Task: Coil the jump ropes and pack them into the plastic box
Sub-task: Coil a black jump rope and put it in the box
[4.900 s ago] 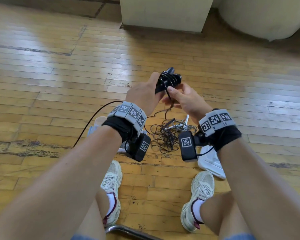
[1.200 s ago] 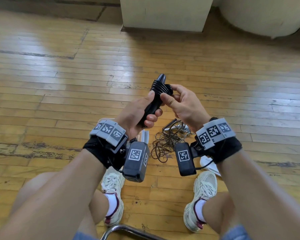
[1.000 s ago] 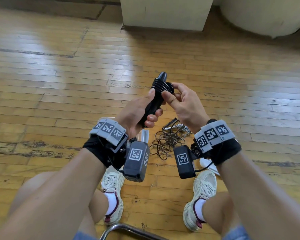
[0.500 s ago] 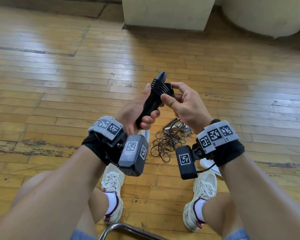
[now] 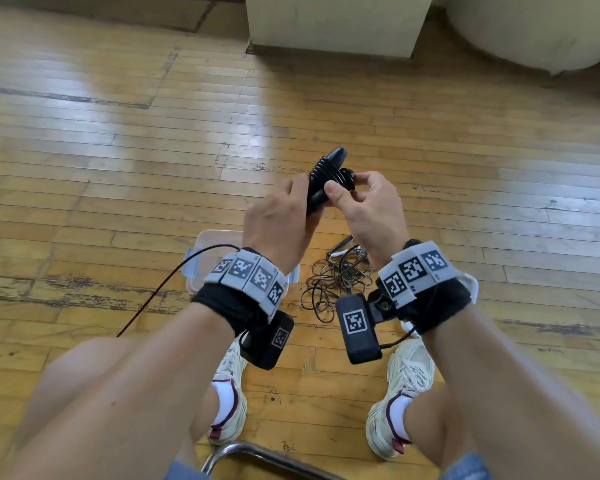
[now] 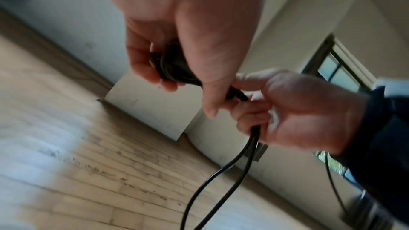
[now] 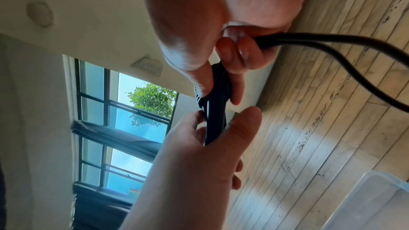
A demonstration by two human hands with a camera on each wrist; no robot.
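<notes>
In the head view, at chest height over the floor, my left hand (image 5: 291,206) grips a black jump rope's handles (image 5: 326,174), which have black cord wound round them. My right hand (image 5: 343,192) pinches the cord at the wound part. In the left wrist view my left hand (image 6: 177,83) is wrapped round the handles (image 6: 175,69), and two strands of cord (image 6: 232,163) hang from my right hand (image 6: 254,111). The right wrist view shows my right hand (image 7: 221,83) pinching the bundle (image 7: 215,111). The clear plastic box (image 5: 205,258) stands on the floor beneath my left wrist.
A second, brownish rope (image 5: 336,282) lies tangled on the wooden floor between my wrists. A thin black cord (image 5: 174,282) arcs out to the left. A white lid (image 5: 473,282) shows by my right wrist. A pale pillar base (image 5: 336,26) stands beyond; my feet and a chair rail are below.
My left wrist has rolled over, so the back of the hand now faces up. A black cord loop now shows at the left. The right hand stays at the wound bundle.
</notes>
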